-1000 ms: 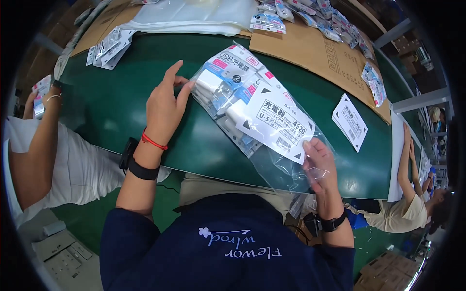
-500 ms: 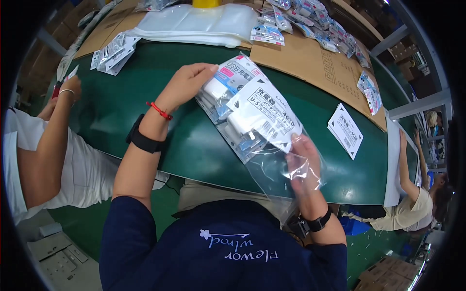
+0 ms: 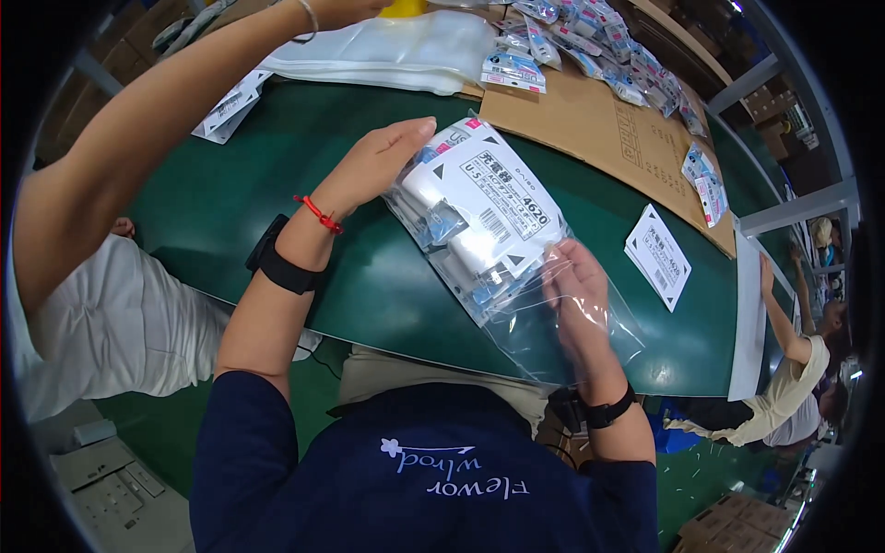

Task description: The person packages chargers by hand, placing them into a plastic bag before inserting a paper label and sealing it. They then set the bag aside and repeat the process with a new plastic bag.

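A clear plastic bag (image 3: 525, 336) lies slanted across my front, over the green table (image 3: 369, 304). Inside it are several packs of white USB chargers (image 3: 430, 226), with a white printed card (image 3: 493, 194) flat on top of them. My left hand (image 3: 392, 158) grips the bag's far left edge, thumb along the top. Reaching in through the bag's near end, my right hand (image 3: 579, 286) pinches the card's near right corner, and clear film covers part of the hand.
A stack of white cards (image 3: 658, 258) lies to the right. Cardboard (image 3: 562, 120) with piled charger packs (image 3: 590, 41) is at the far right. Clear bags (image 3: 378, 60) are stacked at the back. A co-worker's arm (image 3: 175, 111) stretches across the left side.
The card has slid farther into the bag and now covers more of the packs. The co-worker's arm has swung up and forward across the table's left side.
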`<action>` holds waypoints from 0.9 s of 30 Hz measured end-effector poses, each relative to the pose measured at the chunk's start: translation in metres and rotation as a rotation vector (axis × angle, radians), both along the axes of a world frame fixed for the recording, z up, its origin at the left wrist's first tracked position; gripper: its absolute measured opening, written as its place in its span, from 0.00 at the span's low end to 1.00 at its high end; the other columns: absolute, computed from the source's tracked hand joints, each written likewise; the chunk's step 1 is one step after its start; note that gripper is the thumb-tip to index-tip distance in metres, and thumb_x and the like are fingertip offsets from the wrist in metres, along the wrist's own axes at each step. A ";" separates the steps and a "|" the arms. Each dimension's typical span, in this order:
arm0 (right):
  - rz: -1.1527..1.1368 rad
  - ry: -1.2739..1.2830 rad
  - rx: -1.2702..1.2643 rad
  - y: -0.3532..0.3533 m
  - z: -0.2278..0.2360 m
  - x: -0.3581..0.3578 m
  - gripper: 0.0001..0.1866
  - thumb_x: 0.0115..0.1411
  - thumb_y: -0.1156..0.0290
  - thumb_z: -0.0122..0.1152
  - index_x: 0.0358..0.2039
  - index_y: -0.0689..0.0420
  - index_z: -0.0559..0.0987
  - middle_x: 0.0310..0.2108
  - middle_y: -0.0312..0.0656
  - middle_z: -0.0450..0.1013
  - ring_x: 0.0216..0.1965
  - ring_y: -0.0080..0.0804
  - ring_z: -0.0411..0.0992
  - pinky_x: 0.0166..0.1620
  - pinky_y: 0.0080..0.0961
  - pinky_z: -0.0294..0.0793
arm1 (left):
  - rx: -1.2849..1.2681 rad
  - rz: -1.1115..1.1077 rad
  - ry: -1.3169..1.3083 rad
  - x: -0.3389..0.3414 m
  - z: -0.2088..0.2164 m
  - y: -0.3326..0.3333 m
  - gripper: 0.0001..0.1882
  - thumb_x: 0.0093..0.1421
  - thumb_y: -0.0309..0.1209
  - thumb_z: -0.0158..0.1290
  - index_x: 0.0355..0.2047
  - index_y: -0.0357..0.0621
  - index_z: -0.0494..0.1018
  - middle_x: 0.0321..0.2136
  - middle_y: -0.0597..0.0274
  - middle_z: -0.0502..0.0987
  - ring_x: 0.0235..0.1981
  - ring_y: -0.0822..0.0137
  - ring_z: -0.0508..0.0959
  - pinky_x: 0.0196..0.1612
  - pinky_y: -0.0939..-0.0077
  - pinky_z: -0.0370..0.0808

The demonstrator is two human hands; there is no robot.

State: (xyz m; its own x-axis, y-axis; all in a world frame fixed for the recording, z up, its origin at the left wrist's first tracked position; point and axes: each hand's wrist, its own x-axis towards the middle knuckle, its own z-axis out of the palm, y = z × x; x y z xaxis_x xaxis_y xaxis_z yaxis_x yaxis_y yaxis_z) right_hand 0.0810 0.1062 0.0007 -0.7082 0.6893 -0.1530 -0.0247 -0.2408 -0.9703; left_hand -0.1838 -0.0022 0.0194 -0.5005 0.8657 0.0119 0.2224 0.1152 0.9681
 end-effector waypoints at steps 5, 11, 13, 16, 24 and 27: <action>0.128 -0.055 0.008 0.010 0.009 -0.001 0.06 0.61 0.71 0.55 0.36 0.61 0.72 0.21 0.33 0.68 0.16 0.14 0.58 0.18 0.09 0.52 | -0.005 -0.055 0.001 0.000 0.000 0.014 0.28 0.66 0.48 0.40 0.54 0.38 0.68 0.52 0.57 0.71 0.53 0.68 0.69 0.58 0.78 0.60; -0.094 -0.045 0.031 -0.009 0.005 -0.010 0.05 0.60 0.71 0.57 0.33 0.59 0.71 0.20 0.34 0.69 0.16 0.14 0.60 0.18 0.09 0.53 | 0.082 -0.042 0.093 0.006 -0.009 0.017 0.29 0.66 0.48 0.40 0.53 0.32 0.67 0.48 0.51 0.74 0.49 0.66 0.72 0.54 0.77 0.64; -0.114 -0.038 0.056 -0.010 0.002 -0.011 0.05 0.60 0.72 0.57 0.32 0.58 0.71 0.20 0.34 0.69 0.16 0.14 0.61 0.18 0.09 0.53 | 0.091 -0.033 0.097 0.006 -0.012 0.016 0.29 0.66 0.48 0.40 0.53 0.32 0.67 0.48 0.51 0.74 0.50 0.65 0.72 0.54 0.77 0.64; -0.063 -0.033 0.079 -0.007 -0.001 -0.014 0.06 0.59 0.72 0.58 0.32 0.58 0.71 0.19 0.32 0.68 0.17 0.13 0.61 0.18 0.08 0.53 | 0.059 -0.043 0.106 0.008 -0.009 0.017 0.29 0.66 0.48 0.40 0.52 0.33 0.67 0.49 0.50 0.73 0.51 0.64 0.71 0.55 0.78 0.64; -0.046 0.051 0.155 -0.005 -0.013 -0.009 0.07 0.59 0.71 0.59 0.32 0.57 0.70 0.20 0.29 0.68 0.18 0.13 0.62 0.19 0.09 0.55 | 0.223 0.109 0.598 0.022 -0.015 0.017 0.25 0.64 0.47 0.42 0.53 0.43 0.70 0.56 0.51 0.67 0.58 0.54 0.65 0.61 0.60 0.57; -0.016 -0.006 0.149 -0.009 0.001 0.008 0.07 0.59 0.70 0.59 0.34 0.58 0.71 0.21 0.30 0.68 0.19 0.13 0.63 0.20 0.09 0.57 | 0.331 0.007 0.758 0.038 0.012 0.012 0.23 0.63 0.46 0.44 0.53 0.46 0.70 0.57 0.53 0.66 0.60 0.53 0.63 0.62 0.56 0.54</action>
State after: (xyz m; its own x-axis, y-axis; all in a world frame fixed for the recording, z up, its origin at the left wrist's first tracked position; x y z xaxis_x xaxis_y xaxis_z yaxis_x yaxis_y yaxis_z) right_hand 0.0889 0.0972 0.0016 -0.6961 0.7161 -0.0523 -0.0218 -0.0939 -0.9953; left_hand -0.1456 0.0094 0.0316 -0.2595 0.7552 0.6020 0.8292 -0.1453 0.5397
